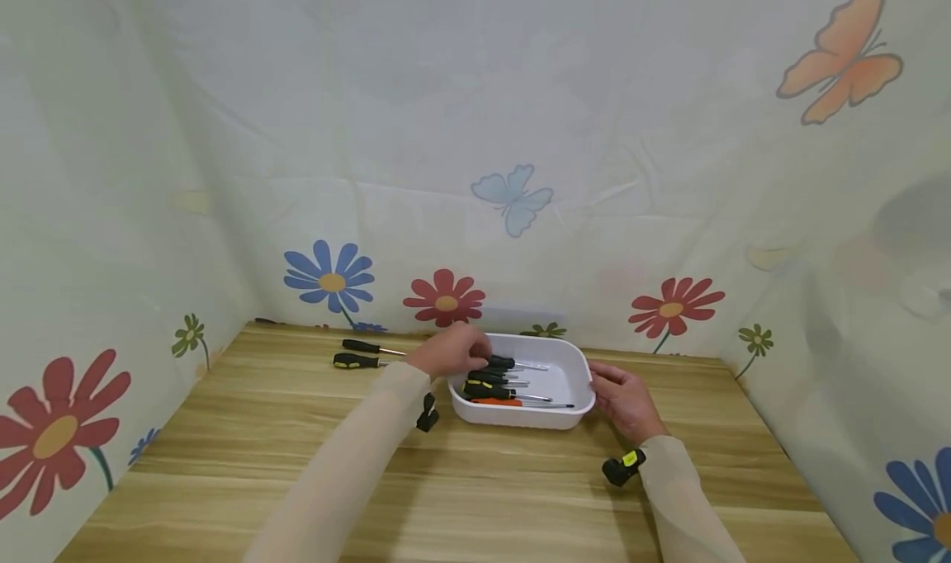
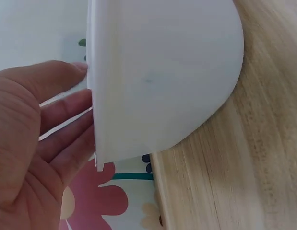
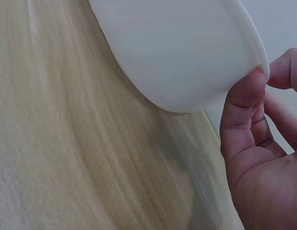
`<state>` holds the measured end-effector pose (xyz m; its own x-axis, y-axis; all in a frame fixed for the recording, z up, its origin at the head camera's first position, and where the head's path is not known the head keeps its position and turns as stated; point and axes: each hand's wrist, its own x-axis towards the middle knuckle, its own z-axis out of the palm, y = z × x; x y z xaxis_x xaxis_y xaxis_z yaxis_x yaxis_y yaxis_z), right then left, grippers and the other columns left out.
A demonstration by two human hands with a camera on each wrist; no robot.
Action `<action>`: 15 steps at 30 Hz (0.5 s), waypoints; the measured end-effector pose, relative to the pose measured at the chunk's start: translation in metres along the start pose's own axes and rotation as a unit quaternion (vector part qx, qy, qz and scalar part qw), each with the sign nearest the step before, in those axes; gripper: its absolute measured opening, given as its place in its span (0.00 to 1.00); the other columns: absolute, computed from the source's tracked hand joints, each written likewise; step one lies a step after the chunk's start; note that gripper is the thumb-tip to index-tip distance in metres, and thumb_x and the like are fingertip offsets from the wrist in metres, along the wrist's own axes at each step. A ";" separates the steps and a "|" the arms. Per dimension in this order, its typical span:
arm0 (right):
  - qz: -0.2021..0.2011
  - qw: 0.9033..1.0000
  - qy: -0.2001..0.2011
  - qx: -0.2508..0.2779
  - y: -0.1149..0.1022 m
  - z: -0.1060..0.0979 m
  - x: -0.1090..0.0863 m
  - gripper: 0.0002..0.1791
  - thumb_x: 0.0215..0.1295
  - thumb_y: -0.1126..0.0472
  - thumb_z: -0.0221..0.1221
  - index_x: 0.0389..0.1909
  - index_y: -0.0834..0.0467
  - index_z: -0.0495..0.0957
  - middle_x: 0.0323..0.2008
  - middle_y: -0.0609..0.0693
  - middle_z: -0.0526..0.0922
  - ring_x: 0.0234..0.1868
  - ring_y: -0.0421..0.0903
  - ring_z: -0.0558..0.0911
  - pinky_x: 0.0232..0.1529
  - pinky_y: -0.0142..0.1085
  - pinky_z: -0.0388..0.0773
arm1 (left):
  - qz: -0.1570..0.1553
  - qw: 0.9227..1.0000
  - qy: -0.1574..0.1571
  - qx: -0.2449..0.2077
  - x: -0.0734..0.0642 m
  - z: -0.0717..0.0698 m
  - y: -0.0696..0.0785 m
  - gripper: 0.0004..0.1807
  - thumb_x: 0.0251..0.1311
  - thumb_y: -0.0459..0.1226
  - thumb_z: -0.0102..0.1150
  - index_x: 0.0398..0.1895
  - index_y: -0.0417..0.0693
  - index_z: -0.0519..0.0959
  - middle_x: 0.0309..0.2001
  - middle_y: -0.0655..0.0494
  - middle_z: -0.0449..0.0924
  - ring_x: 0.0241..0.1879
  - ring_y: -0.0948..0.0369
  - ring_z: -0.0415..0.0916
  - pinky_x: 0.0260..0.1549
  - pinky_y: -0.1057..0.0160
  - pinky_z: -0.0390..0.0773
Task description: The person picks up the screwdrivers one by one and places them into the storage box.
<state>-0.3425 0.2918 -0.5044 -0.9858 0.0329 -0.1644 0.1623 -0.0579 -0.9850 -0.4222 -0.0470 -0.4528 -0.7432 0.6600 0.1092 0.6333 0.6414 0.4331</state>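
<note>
A white plastic bin (image 1: 520,416) on the wooden table holds several screwdrivers with black-and-yellow handles (image 1: 483,389) and one orange-handled screwdriver (image 1: 496,402). My left hand (image 1: 451,349) reaches over the bin's left rim, its fingers beside a dark handle (image 1: 502,362). In the left wrist view the left hand (image 2: 38,129) has its fingertips hidden behind the rim, so any hold on a screwdriver does not show. My right hand (image 1: 626,398) pinches the bin's right rim; in the right wrist view the thumb (image 3: 246,91) lies against the outer wall.
Left of the bin, partly behind the left forearm, two screwdrivers lie on the table: a black one (image 1: 360,346) and a black-and-yellow one (image 1: 355,361). Flower-and-butterfly-printed cloth (image 1: 416,200) rises behind the table (image 1: 483,497) and on both sides.
</note>
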 end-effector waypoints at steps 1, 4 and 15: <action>-0.001 1.000 -0.003 -0.003 0.000 -0.001 0.000 0.26 0.75 0.64 0.58 0.72 0.63 0.70 0.64 0.57 0.81 0.45 0.43 0.86 0.47 0.34 0.86 | 0.005 1.000 0.006 -0.010 -0.001 0.000 -0.001 0.11 0.64 0.36 0.69 0.48 0.47 0.88 0.41 0.58 0.88 0.38 0.62 0.80 0.50 0.61 0.84; 0.000 1.000 0.005 0.000 -0.001 -0.002 -0.001 0.26 0.75 0.64 0.59 0.71 0.63 0.71 0.63 0.58 0.81 0.44 0.43 0.86 0.47 0.35 0.86 | 0.005 0.999 0.030 -0.037 -0.006 0.000 -0.004 0.12 0.65 0.37 0.69 0.50 0.47 0.87 0.44 0.58 0.88 0.41 0.63 0.81 0.51 0.59 0.84; -0.003 1.000 -0.001 -0.005 0.000 -0.001 -0.002 0.26 0.75 0.63 0.59 0.71 0.62 0.71 0.65 0.57 0.80 0.45 0.45 0.85 0.47 0.34 0.86 | -0.057 0.986 0.112 -0.110 -0.051 -0.006 -0.019 0.14 0.66 0.44 0.67 0.53 0.53 0.86 0.49 0.59 0.85 0.49 0.60 0.80 0.57 0.53 0.82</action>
<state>-0.3405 0.2928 -0.5039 -0.9870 0.0309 -0.1580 0.1564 -0.0482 -0.9865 -0.3983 -0.0953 -0.4609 -0.8516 0.4700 0.2323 0.4989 0.5904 0.6344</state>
